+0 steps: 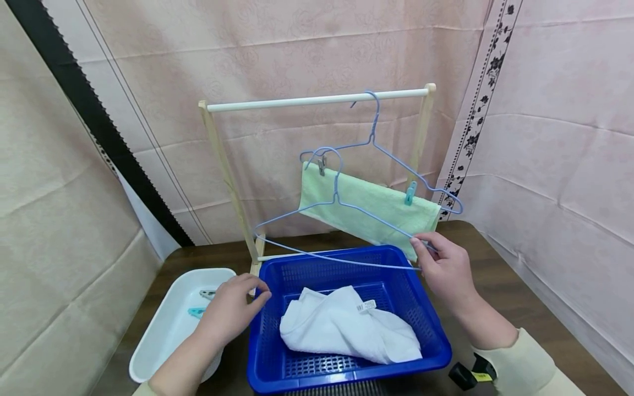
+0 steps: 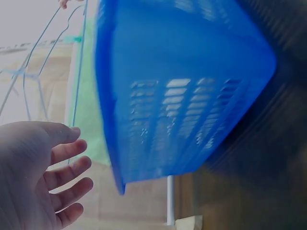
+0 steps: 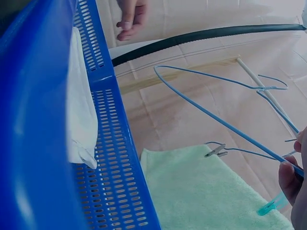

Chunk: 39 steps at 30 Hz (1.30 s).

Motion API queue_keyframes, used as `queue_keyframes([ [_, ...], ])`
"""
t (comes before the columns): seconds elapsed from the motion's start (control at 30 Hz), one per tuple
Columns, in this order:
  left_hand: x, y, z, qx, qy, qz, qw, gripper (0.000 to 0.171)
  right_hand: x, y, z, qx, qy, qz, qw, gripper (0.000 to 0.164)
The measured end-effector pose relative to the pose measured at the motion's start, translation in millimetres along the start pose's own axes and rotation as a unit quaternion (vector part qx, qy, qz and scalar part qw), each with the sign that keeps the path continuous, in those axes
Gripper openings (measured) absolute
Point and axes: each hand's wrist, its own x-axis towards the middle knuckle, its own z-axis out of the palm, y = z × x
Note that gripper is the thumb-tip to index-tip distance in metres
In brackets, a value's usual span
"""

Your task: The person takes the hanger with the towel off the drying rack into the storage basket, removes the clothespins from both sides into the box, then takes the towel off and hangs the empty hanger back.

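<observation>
On my right hand (image 1: 446, 269), thumb and fingers pinch one end of a blue hanger (image 1: 336, 192), and they hide the wire there; the right wrist feed cuts most of that hand off at its edge. My left hand (image 1: 230, 311) has bent fingers, slightly apart, at nine o'clock of the blue basket (image 1: 346, 379); I can't tell whether a fingertip touches the rim. The left wrist feed is blurred.

In the head view, the held hanger hangs tilted over the basket's twelve o'clock side, its hook overlapping the green towel (image 1: 369, 198) behind. A white cloth (image 1: 346, 324) lies bunched in the basket; its tag is too small to read.

The towel is clipped to a second blue hanger (image 1: 398, 159), hooked over the rod (image 1: 297, 102), with a grey clip (image 1: 322, 165) towards ten o'clock and a teal clip (image 1: 410, 193) towards two. The basket hides its lowest edge.

At nine o'clock, my left forearm covers part of the white tray (image 1: 153, 341), where more clips (image 1: 196, 312) show. Near five o'clock, a dark item (image 1: 463, 377) by my right sleeve is hard to identify.
</observation>
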Motion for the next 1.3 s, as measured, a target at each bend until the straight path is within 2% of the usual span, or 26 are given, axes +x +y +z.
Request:
queue_keyframes([
  [0.2,12.1,-14.0,-15.8,-0.06,0.016,-0.055,0.9966,0.022,8,-1,2,-0.017,0.014,-0.03,0.999,0.01],
  [0.4,30.0,-35.4,-23.4,-0.119,0.052,-0.087,0.9878,0.039,16,0,5,-0.008,0.015,-0.047,0.999,0.014],
  [0.53,42.2,-48.9,-26.8,-0.15,0.08,-0.094,0.9809,0.046,22,2,9,-0.012,0.016,-0.066,0.998,0.018],
  [0.7,55.5,-59.4,-35.2,-0.178,0.108,-0.104,0.9726,0.046,34,5,15,-0.019,0.017,-0.095,0.995,0.021],
  [0.83,66.0,-67.5,-39.2,-0.193,0.116,-0.12,0.9669,0.046,43,6,19,-0.021,0.013,-0.098,0.995,0.021],
  [0.97,75.8,-74.8,-39.9,-0.207,0.129,-0.12,0.9625,0.046,52,6,23,-0.024,0.014,-0.099,0.995,0.02],
  [1.3,102.1,-81.5,-42.8,-0.229,0.149,-0.128,0.9535,0.053,81,-1,34,-0.013,0.054,-0.11,0.992,0.018],
])
